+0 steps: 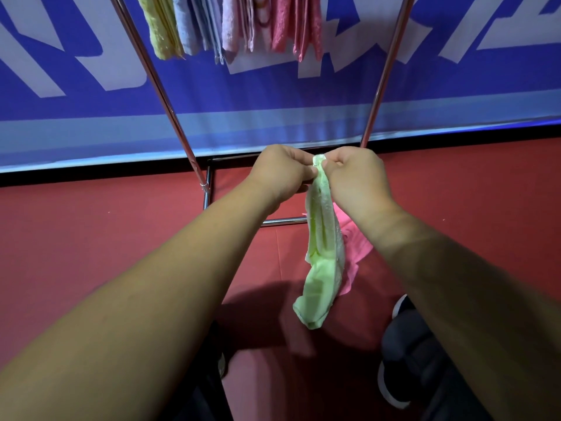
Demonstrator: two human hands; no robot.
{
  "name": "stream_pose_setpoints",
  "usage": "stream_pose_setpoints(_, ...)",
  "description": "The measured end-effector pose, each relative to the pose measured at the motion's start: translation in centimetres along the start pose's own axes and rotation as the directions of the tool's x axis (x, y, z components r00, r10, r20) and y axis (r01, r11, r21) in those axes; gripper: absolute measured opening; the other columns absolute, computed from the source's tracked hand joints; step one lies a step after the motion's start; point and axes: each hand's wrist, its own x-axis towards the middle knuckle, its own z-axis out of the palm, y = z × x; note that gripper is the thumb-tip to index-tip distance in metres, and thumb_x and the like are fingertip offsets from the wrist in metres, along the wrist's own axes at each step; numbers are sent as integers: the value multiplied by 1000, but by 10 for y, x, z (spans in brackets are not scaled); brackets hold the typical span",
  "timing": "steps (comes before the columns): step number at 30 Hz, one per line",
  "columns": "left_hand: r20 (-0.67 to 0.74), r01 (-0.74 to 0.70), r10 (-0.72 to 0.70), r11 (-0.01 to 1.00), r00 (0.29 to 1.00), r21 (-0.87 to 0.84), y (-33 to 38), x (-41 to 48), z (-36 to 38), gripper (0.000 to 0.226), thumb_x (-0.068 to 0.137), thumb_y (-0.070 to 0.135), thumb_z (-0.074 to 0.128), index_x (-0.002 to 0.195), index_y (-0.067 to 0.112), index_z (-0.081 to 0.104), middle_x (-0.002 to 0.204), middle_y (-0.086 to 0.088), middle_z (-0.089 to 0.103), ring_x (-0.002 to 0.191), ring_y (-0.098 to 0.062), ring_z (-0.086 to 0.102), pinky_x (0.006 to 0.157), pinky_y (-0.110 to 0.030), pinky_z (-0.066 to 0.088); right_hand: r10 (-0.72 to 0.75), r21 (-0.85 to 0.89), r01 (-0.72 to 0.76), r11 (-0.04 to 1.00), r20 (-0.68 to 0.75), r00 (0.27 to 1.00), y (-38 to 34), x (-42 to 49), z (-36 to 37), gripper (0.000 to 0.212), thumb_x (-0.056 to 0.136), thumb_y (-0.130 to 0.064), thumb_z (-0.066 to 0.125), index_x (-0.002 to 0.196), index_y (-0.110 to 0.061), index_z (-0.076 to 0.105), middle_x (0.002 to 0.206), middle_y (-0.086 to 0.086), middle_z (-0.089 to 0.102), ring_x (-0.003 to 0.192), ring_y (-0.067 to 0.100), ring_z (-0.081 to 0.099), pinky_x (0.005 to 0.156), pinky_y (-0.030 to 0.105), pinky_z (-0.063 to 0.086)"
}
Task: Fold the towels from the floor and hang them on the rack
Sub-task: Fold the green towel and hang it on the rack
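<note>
A light green towel (323, 253) hangs bunched in the air in front of me. My left hand (280, 173) and my right hand (356, 177) are close together and both pinch its top edge. Behind it a pink towel (353, 241) lies on the red floor, partly hidden by the green one and my right forearm. The metal rack (170, 107) stands ahead, its two uprights slanting outward toward the top. Several folded towels (230, 22), yellow, pale blue and pink, hang from it at the top of the view.
The rack's base bars (283, 220) lie on the red floor (121, 226) just beyond my hands. A blue banner wall (273, 98) with white shapes stands behind the rack. My dark shoes (400, 354) are at the bottom.
</note>
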Motion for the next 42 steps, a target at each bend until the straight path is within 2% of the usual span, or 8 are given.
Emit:
stream_pose_setpoints(9, 169, 64, -50, 995, 984, -74, 10, -10, -4, 47, 91, -24, 39, 108, -3, 79, 96, -18, 72, 87, -23, 68, 96, -37, 62, -10, 98, -1, 995, 108, 994, -1, -9, -3, 20, 95, -12, 66, 105, -20, 81, 92, -7, 82, 88, 4, 78, 87, 27, 61)
stream_pose_setpoints(15, 192, 110, -77, 980, 978, -166, 19, -13, -12, 49, 91, -19, 36, 119, -5, 73, 109, -28, 78, 96, -30, 79, 98, -44, 63, -34, 187, 21, 982, 67, 997, -1, -10, -12, 8, 93, -14, 81, 100, -17, 78, 78, -15, 76, 63, -16, 67, 61, 3, 45)
stream_pose_setpoints(22, 227, 185, -112, 923, 968, -336, 26, -11, -17, 42, 100, -12, 40, 135, 5, 58, 107, -14, 75, 89, -27, 80, 85, -42, 67, -60, 119, 59, 991, 9, 998, -5, 4, -19, 8, 103, -27, 68, 98, -23, 74, 82, -8, 72, 73, 10, 66, 72, 29, 53)
stream_pose_setpoints(27, 249, -172, 139, 978, 958, 116, 16, -1, -27, 55, 90, -9, 58, 127, 29, 70, 84, -2, 61, 72, -10, 55, 65, -20, 50, -245, -4, 246, 969, 88, 966, -13, -1, -26, 18, 110, -25, 55, 111, -18, 71, 96, 1, 75, 90, 20, 66, 79, 33, 47)
stream_pose_setpoints(31, 420, -279, 132, 909, 898, 309, 11, 4, -38, 31, 89, 6, 74, 116, 19, 77, 107, -1, 81, 101, -17, 73, 104, -37, 55, -293, -31, 293, 956, 6, 956, -19, -3, -34, 19, 111, -21, 51, 113, -13, 69, 100, 4, 72, 93, 21, 62, 77, 30, 40)
stream_pose_setpoints(33, 419, -259, 100, 903, 902, 342, 9, 3, -41, 28, 93, 22, 74, 121, 18, 75, 120, -4, 79, 116, -25, 72, 110, -43, 53, -266, -19, 266, 964, -29, 963, -20, 0, -37, 20, 111, -21, 49, 113, -12, 67, 103, 3, 71, 96, 20, 62, 77, 30, 39)
stream_pose_setpoints(39, 263, -237, 175, 945, 949, 224, 17, -5, -47, 18, 108, 20, 63, 102, 4, 63, 84, -4, 68, 73, -14, 67, 71, -29, 58, -167, -4, 167, 986, -21, 986, -16, 7, -42, 24, 110, -32, 54, 116, -14, 69, 107, 1, 73, 102, 20, 65, 79, 30, 41)
stream_pose_setpoints(42, 212, -225, 182, 952, 960, 205, 19, -7, -54, 26, 107, 21, 65, 105, -4, 62, 85, -9, 65, 75, -20, 64, 71, -36, 60, -227, -54, 227, 972, -1, 974, -16, 6, -42, 19, 105, -34, 64, 110, -17, 71, 96, -4, 73, 90, 16, 65, 74, 27, 40)
